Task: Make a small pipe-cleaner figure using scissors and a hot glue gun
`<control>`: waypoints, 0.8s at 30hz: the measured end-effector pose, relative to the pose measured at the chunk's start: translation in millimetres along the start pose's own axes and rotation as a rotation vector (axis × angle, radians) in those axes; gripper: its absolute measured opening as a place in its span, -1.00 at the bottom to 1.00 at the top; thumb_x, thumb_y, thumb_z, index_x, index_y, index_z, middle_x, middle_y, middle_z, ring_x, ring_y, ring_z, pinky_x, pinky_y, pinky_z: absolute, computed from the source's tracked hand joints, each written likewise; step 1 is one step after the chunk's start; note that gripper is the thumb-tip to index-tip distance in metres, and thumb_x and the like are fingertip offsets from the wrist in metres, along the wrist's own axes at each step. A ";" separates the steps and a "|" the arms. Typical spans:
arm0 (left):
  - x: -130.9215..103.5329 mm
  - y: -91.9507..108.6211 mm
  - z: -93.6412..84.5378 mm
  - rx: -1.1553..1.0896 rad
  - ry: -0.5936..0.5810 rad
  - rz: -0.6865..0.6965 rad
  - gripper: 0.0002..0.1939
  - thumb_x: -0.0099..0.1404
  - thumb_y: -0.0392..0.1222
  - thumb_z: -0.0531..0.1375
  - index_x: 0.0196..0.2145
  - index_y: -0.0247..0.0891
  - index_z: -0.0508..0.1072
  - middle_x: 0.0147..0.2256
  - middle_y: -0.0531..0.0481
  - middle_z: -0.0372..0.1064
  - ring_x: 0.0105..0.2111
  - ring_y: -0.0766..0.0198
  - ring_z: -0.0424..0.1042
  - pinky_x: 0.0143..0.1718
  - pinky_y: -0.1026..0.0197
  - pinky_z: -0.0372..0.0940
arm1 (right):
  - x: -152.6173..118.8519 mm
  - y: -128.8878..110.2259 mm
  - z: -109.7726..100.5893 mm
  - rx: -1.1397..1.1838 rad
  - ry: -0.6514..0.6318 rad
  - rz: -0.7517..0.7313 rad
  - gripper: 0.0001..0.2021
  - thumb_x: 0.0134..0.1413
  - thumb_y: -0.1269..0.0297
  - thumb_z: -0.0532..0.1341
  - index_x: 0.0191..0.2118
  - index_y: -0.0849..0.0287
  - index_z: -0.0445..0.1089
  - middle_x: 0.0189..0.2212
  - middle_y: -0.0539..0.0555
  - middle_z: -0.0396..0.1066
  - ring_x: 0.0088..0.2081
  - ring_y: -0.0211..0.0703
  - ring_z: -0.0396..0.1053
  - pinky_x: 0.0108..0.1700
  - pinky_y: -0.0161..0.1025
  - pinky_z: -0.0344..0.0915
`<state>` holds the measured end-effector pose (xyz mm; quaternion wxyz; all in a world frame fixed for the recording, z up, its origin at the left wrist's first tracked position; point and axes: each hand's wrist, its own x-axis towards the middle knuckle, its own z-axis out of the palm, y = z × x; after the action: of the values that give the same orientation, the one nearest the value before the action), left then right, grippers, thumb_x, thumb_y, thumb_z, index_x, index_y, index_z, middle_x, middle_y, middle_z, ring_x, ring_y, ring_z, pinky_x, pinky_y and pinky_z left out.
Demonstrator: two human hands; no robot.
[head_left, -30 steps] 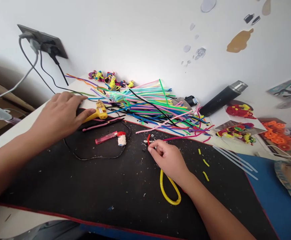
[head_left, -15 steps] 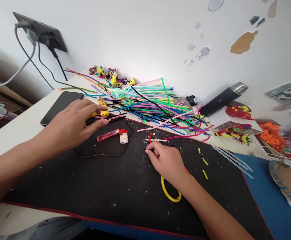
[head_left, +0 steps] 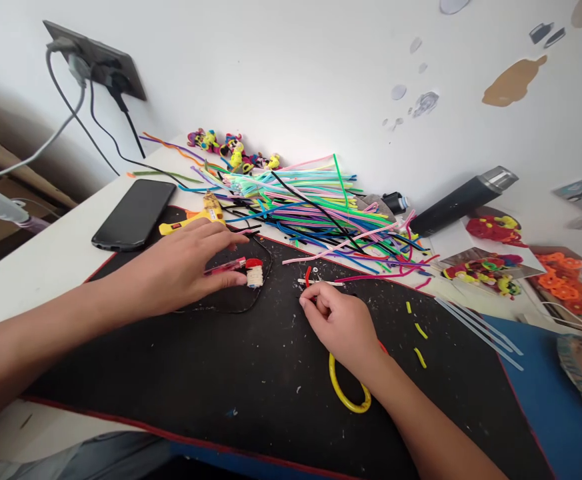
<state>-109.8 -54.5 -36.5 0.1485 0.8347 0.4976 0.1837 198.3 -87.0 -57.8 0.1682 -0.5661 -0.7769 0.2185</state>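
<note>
Below hands [head_left: 185, 263] [head_left: 343, 327], black mat [head_left: 251, 380] (flecked); beyond, wall [head_left: 281, 87].

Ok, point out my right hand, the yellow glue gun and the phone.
Right hand [head_left: 341, 327]: head view, back of the hand.
Yellow glue gun [head_left: 187, 223]: head view, its body.
Phone [head_left: 135, 215]: head view, middle of its screen.

On the tabletop [head_left: 45, 273], a mat [head_left: 211, 380] is laid in front; behind it, pipe cleaners [head_left: 295, 193] are heaped, with small figures [head_left: 235, 155] set at back left and a flask [head_left: 463, 201] at right. At left, a phone [head_left: 135, 213] is placed beside a glue gun [head_left: 183, 224]. On the mat, a lighter [head_left: 228, 265], left of a spool [head_left: 255, 275], is partly covered by the left hand [head_left: 185, 267]; a short stem [head_left: 308, 275] is located at the right hand's [head_left: 343, 327] fingertips, a loop [head_left: 355, 408] before it, cut pieces [head_left: 421, 331] rightward.
</note>
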 end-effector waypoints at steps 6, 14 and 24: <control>0.9 5.2 16.5 0.082 -0.046 0.038 -0.31 0.38 0.36 0.21 0.23 -0.18 0.49 0.14 -0.23 0.47 0.21 -0.20 0.37 0.29 -0.19 0.24 | 3.4 -7.7 -0.4 0.144 -0.008 0.013 -0.84 0.33 0.22 0.20 -0.25 0.08 0.50 -0.63 -0.15 0.12 -0.58 -0.25 0.19 -0.44 -0.29 0.07; 6.7 4.1 25.9 0.070 -0.057 0.106 -0.59 0.46 0.09 0.23 0.09 -0.23 0.53 0.02 -0.20 0.49 0.05 -0.11 0.42 0.14 -0.15 0.31 | 32.3 -21.7 3.8 0.138 -0.003 -0.070 -0.88 0.32 0.28 0.22 -0.23 0.11 0.50 -0.64 -0.17 0.11 -0.60 -0.28 0.15 -0.45 -0.29 0.01; 1.8 0.6 32.4 0.036 -0.014 0.126 -0.63 0.48 0.01 0.24 0.12 -0.23 0.50 0.02 -0.19 0.44 0.02 -0.09 0.39 0.08 -0.12 0.32 | 58.0 -30.4 13.4 0.187 0.024 -0.153 -0.90 0.32 0.30 0.24 -0.25 0.12 0.49 -0.62 -0.18 0.12 -0.60 -0.31 0.11 -0.46 -0.29 0.00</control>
<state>-93.9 -55.2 -64.8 0.1250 0.8681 0.4461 0.1781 149.5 -41.8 -52.3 0.2458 -0.4893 -0.7920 0.2699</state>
